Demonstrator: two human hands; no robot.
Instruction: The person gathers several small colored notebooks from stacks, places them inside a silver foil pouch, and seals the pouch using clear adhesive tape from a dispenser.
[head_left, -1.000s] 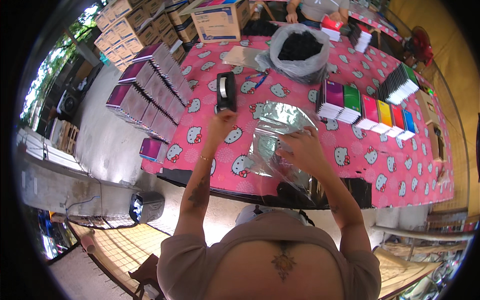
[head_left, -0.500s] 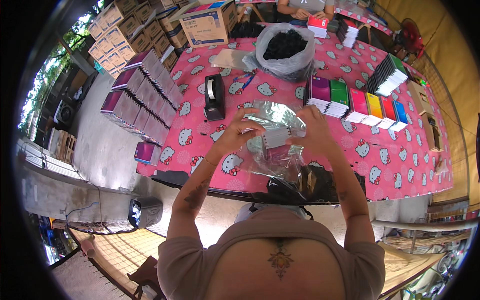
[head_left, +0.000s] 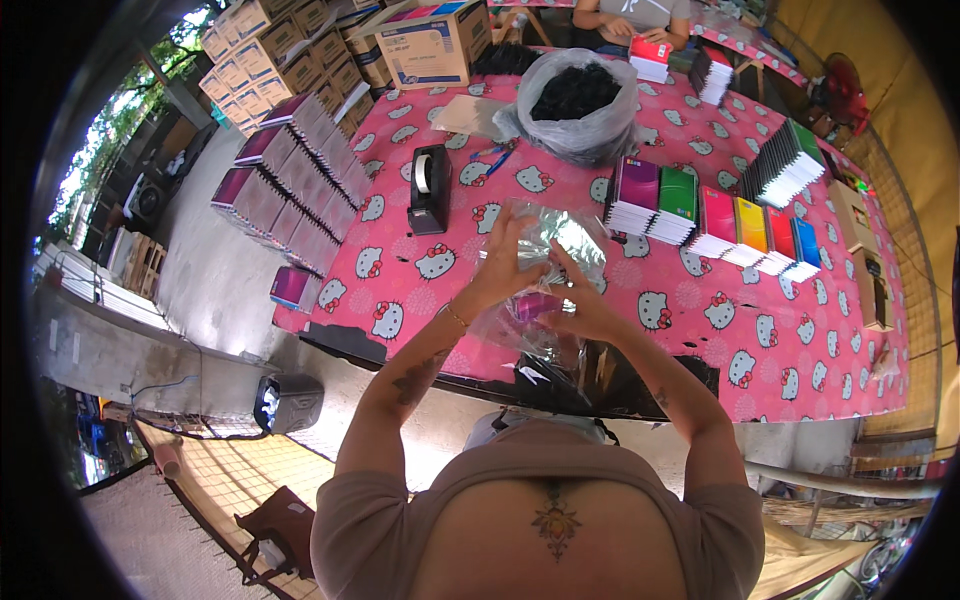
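Note:
A small bundle of purple-covered notebooks (head_left: 533,306) lies in loose, shiny clear plastic wrap (head_left: 578,238) near the table's front edge. My left hand (head_left: 503,268) grips the plastic at the bundle's far left side, its fingers bent and thumb pointing inward. On the right side, my right hand (head_left: 588,302) is curled round the wrapped bundle, with a ring on one finger. Both hands nearly meet over it, so part of the notebooks is hidden. Beyond my left hand stands a black tape dispenser (head_left: 430,190).
Rows of coloured notebooks (head_left: 680,205) stand to the right, and tall purple stacks (head_left: 290,185) to the left. A plastic bag of black coils (head_left: 577,105) sits farther back, near a blue pen (head_left: 498,162) and cardboard box (head_left: 435,50). Across the table, a person holds a red notebook (head_left: 650,50).
My right hand has moved left and nearer to me, closing in toward the left hand. The bundle has turned, so its purple cover shows where white page edges faced up before.

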